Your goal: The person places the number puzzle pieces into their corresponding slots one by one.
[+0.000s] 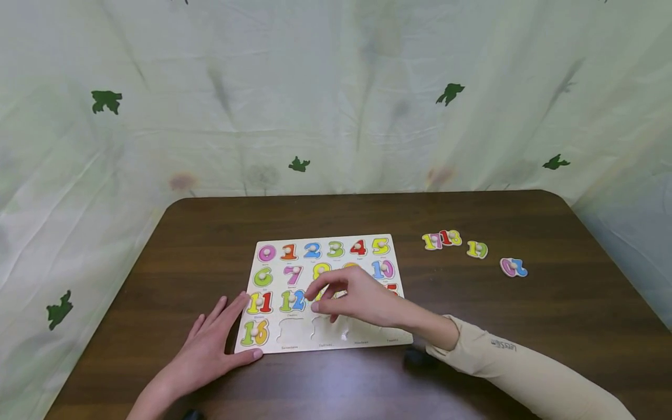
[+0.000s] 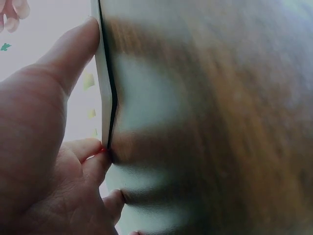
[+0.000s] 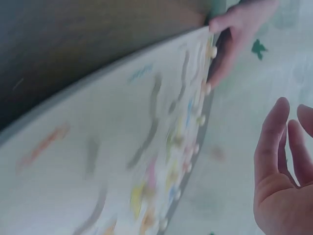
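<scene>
A white number puzzle board (image 1: 294, 345) lies on the table, with knobbed number pieces in its upper rows and a green-orange 16 (image 1: 255, 332) at the lower left. Bare outlines run along the rest of its bottom row. My left hand (image 1: 202, 345) spans the board's lower left corner, thumb at the front edge and index finger at the left edge. Above the third row hovers my right hand (image 1: 362, 296), fingers loosely bent, thumb and index apart with nothing between them. It hides several pieces right of the blue-green 12 (image 1: 292, 300).
Loose number pieces lie right of the board: a yellow-pink 17 (image 1: 431, 241) beside a red-yellow 18 (image 1: 451, 237), a 19 (image 1: 477, 249) and a pink-blue 20 (image 1: 513, 268). Behind the dark wooden table (image 1: 210, 224) hangs a pale curtain (image 1: 336, 105).
</scene>
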